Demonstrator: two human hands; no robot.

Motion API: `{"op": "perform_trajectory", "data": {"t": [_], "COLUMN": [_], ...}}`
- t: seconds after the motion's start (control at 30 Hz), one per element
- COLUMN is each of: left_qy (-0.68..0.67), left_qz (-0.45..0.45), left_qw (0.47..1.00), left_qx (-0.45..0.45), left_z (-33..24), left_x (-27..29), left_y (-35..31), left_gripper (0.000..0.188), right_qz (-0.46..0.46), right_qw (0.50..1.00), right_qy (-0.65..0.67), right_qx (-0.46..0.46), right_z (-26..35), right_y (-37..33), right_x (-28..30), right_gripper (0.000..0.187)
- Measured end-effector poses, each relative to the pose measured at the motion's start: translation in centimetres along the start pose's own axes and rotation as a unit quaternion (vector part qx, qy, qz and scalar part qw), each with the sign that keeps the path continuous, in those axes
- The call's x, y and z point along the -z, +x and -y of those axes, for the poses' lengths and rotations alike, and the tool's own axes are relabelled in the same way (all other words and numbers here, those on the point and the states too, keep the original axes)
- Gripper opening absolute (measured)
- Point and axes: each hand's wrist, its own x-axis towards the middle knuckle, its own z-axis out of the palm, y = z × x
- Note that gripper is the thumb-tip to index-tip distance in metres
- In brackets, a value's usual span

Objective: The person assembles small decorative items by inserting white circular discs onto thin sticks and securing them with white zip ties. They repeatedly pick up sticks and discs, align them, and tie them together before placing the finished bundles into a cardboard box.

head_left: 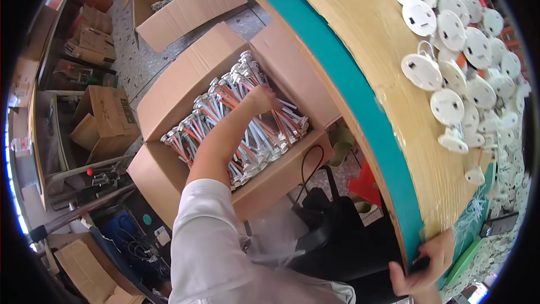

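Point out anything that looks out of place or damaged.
Nothing looks clearly broken. Slightly untidy: the white round discs lie jumbled on the teal workbench, unlike the lined-up wire bundles in the open carton, and the film-covered cardboard sheet looks wrinkled along its edge.

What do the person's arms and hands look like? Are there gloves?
No gloves: the left hand and the right hand are bare. The left sleeve is loose, plain and whitish-grey, leaving the forearm bare, with no watch showing. I can't clearly make out a sleeve on the other side.
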Motion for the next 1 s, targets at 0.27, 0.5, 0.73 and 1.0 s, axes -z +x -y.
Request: {"op": "perform_trajectory", "data": {"t": [0.27, 0.5, 0.73, 1.0], "left_qy": [0.143, -0.024, -0.391, -0.551], "left_qz": [0.151, -0.036, -0.199, -0.153], "left_qw": [0.967, 0.966, 0.761, 0.46], "left_qx": [0.145, 0.253, 0.477, 0.679], "left_z": [0.4, -6.3, -13.4, -3.1], "left_x": [-1.1, 1.0, 2.7, -8.9], "left_y": [4.4, 0.8, -2.6, 4.0], "left_gripper": [0.032, 0.053, 0.056, 0.052], "right_qz": [0.009, -0.013, -0.057, -0.042], "right_qw": [0.998, 1.0, 0.998, 0.998], "right_qy": [0.05, 0.023, -0.026, -0.037], "right_qx": [-0.025, 0.009, -0.003, 0.014], "right_z": [0.7, -0.1, 0.6, 0.5], "right_y": [1.2, 0.7, -0.9, 0.0], "right_x": [0.6, 0.6, 0.2, 0.2], "right_gripper": [0.039, 0.042, 0.033, 0.033]}}
